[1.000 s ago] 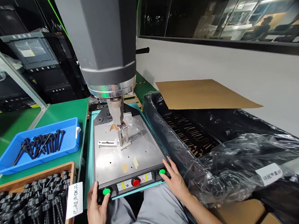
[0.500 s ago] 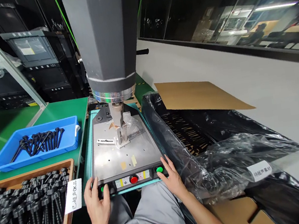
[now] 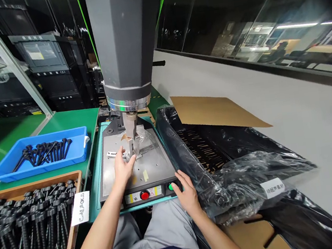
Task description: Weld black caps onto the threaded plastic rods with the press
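My left hand (image 3: 124, 166) reaches over the metal base plate (image 3: 115, 180), thumb and forefinger apart, close against the front of the small metal fixture (image 3: 136, 148). Whether its fingertips touch the fixture I cannot tell. Above the fixture, the narrow metal tool head (image 3: 130, 123) of a tall grey press machine (image 3: 121, 44) comes down to it. At the front right corner of the machine's base, my right hand (image 3: 187, 193) lies with fingers spread. Its thumb rests at the edge of the green button (image 3: 170, 186). A red button (image 3: 144, 195) sits mid-panel.
To the left, a blue tray (image 3: 40, 170) holds black ribbed parts. Nearer, a brown tray (image 3: 74, 177) is full of similar parts. On the right stands a plastic-lined box (image 3: 171, 144) with dark parts, a cardboard sheet (image 3: 216, 111) over its far side.
My left hand has left the front left corner of the base and moved forward to the fixture. My right hand stays by its green button. The view has shifted slightly.
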